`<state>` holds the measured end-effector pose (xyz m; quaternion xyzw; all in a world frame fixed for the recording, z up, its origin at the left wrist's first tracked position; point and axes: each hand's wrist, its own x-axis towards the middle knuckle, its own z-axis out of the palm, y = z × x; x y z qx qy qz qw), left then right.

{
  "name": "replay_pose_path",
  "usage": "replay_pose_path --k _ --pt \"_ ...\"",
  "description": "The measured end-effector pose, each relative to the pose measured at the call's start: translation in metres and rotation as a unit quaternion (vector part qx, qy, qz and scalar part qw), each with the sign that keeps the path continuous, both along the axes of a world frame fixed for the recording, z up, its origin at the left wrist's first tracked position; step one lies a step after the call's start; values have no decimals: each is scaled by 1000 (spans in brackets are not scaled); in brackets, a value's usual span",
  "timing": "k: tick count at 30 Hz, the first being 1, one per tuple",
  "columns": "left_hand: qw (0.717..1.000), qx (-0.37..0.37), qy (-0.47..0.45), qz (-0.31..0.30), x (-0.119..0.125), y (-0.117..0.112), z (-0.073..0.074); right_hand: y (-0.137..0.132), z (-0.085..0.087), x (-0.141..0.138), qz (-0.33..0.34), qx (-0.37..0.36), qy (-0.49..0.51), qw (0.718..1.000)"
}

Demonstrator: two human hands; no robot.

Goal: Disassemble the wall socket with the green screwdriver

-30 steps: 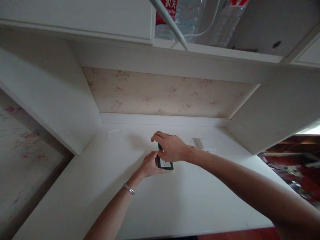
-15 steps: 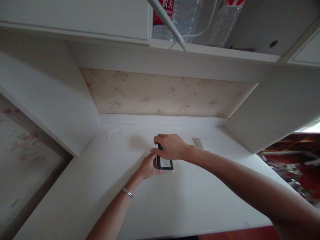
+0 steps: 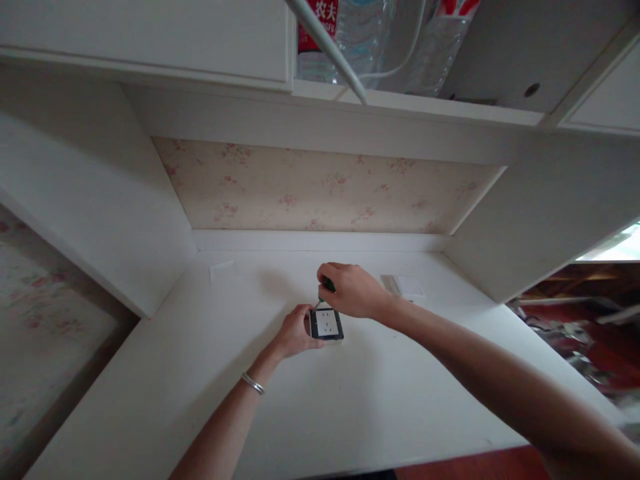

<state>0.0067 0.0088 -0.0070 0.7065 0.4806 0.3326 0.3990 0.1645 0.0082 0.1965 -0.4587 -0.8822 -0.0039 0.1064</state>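
A small wall socket [image 3: 327, 324] with a dark frame and white face lies flat on the white desk top [image 3: 350, 400]. My left hand [image 3: 295, 331], a bracelet on its wrist, grips the socket's left edge with curled fingers. Just above and behind the socket, my right hand [image 3: 353, 292] is closed round a screwdriver [image 3: 327, 285] with a dark green handle. Its thin shaft slants down to the socket's upper left corner.
A white plate [image 3: 409, 287] lies on the desk to the right, and a small white piece [image 3: 223, 270] lies at the back left. White side panels wall in the desk. Bottles [image 3: 370, 33] stand on the shelf above, with a pale rod [image 3: 330, 50] across them.
My right hand has lifted and shifted right, uncovering the socket's white face and the screwdriver's shaft. My left hand has stayed at the socket's left edge.
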Motion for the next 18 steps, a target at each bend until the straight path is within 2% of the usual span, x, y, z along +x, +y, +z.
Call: replay_pose_path --k 3,6,12,18 --pt "999 34 23 5 0 1 -4 -2 -2 20 -60 28 38 997" --pt "997 62 41 9 -1 2 -7 -3 -9 40 -105 16 41 994" --pt "997 71 44 4 -1 2 -7 -8 -23 55 -129 -15 53 990" --pt "998 57 29 3 -1 1 -8 -8 -26 55 -133 -30 46 990"
